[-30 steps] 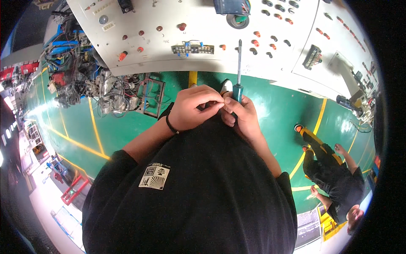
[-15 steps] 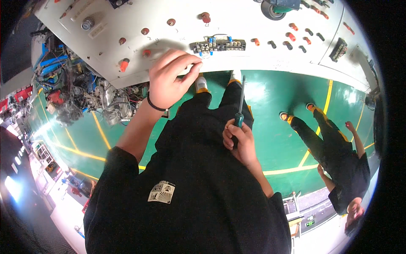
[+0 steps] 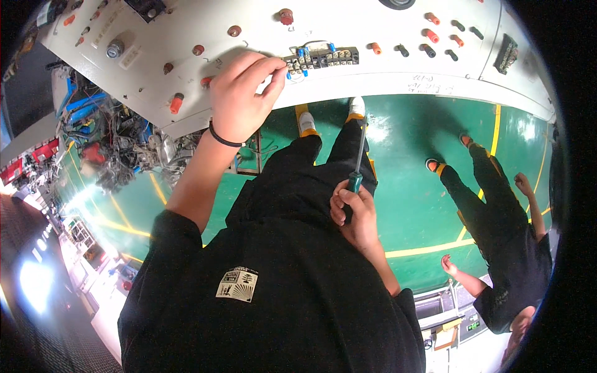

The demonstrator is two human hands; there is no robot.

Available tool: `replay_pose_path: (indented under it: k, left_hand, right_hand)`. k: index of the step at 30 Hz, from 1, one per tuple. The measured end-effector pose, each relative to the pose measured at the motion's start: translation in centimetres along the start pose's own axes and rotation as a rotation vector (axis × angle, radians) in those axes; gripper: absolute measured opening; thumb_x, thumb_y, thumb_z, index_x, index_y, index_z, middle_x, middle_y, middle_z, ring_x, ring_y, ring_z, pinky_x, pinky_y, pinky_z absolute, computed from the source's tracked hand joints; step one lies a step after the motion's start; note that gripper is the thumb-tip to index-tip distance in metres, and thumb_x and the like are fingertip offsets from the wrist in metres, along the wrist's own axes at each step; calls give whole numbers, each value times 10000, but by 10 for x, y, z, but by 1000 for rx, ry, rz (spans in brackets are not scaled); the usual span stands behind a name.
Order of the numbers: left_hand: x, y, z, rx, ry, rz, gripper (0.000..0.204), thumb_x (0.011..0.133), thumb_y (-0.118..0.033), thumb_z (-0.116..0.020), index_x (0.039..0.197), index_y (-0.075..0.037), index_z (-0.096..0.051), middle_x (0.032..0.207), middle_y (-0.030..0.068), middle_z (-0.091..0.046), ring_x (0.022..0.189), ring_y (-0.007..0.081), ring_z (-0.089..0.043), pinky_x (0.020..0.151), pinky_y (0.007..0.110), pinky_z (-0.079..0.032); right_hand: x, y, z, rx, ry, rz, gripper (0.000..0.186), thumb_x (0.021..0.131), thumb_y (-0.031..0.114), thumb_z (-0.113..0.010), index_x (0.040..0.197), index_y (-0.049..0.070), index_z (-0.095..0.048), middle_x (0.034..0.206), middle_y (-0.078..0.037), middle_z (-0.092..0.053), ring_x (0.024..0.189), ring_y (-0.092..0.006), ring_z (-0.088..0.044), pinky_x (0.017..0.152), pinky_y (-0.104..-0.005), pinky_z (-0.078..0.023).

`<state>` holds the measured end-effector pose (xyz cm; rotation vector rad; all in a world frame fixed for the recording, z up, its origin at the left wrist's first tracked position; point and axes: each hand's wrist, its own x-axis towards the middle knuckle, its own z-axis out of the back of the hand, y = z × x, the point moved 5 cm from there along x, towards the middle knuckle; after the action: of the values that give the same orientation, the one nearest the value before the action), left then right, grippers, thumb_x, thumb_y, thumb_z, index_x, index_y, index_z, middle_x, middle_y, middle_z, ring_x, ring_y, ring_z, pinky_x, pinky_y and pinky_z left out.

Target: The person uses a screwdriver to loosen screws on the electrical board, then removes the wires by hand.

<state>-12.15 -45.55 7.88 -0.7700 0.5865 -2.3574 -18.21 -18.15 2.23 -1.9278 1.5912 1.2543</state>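
Note:
My left hand (image 3: pixel 242 99) is raised to the left end of a black terminal block (image 3: pixel 341 56) on a white panel (image 3: pixel 235 12), its fingertips pinched at the block. What they hold, if anything, is too small to make out. Blue wire connectors (image 3: pixel 301 52) and short wires sit on the block. Lower down and to the right, my right hand (image 3: pixel 354 208) grips a screwdriver (image 3: pixel 357 171) by its green handle, the long shaft pointing up toward the panel.
Red and black sockets (image 3: pixel 431 35) dot the panel. At the left, engines with tangled wiring (image 3: pixel 112 152) stand beside it. Another person (image 3: pixel 497 230) in black stands on the green floor (image 3: pixel 410 224) to my right, marked with yellow lines.
My left hand has left my right hand and moved up and leftward to the terminal block. My right hand, still gripping the screwdriver, has moved down. The other person has shifted.

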Motion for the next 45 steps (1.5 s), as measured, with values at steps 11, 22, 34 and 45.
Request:
replay_pose_path:
  k: [11,22,34,45]
  left_hand:
    - [13,-8,7,168,107,-222,131,668,-69,-733,772,-123,-674,700,-7,-566,665,183,-580,596,309,-474]
    - [16,-12,5,222,98,-232,109,670,-54,-720,743,-117,-669,702,-9,-572,674,188,-584,620,303,-486]
    - [15,3,3,-65,176,218,103,741,-27,-737,841,-47,-720,752,27,-647,585,99,-524,548,224,-421]
    - [12,14,-1,-91,160,374,73,754,-52,-689,822,-54,-717,760,75,-667,639,180,-631,605,269,-488]
  right_hand:
    - [0,5,2,-8,23,11,103,877,106,-535,884,15,-486,702,-39,-439,521,-106,-422,462,-226,-331]
    - [-3,5,9,12,25,36,108,887,112,-538,910,14,-499,721,-38,-442,532,-105,-420,469,-230,-330]
    - [-13,9,-3,-248,73,123,85,914,75,-529,941,-6,-533,638,-22,-497,498,-90,-461,446,-226,-367]
    - [-10,12,-19,-369,109,162,100,926,97,-545,951,0,-544,637,-7,-507,510,-70,-466,462,-217,-378]
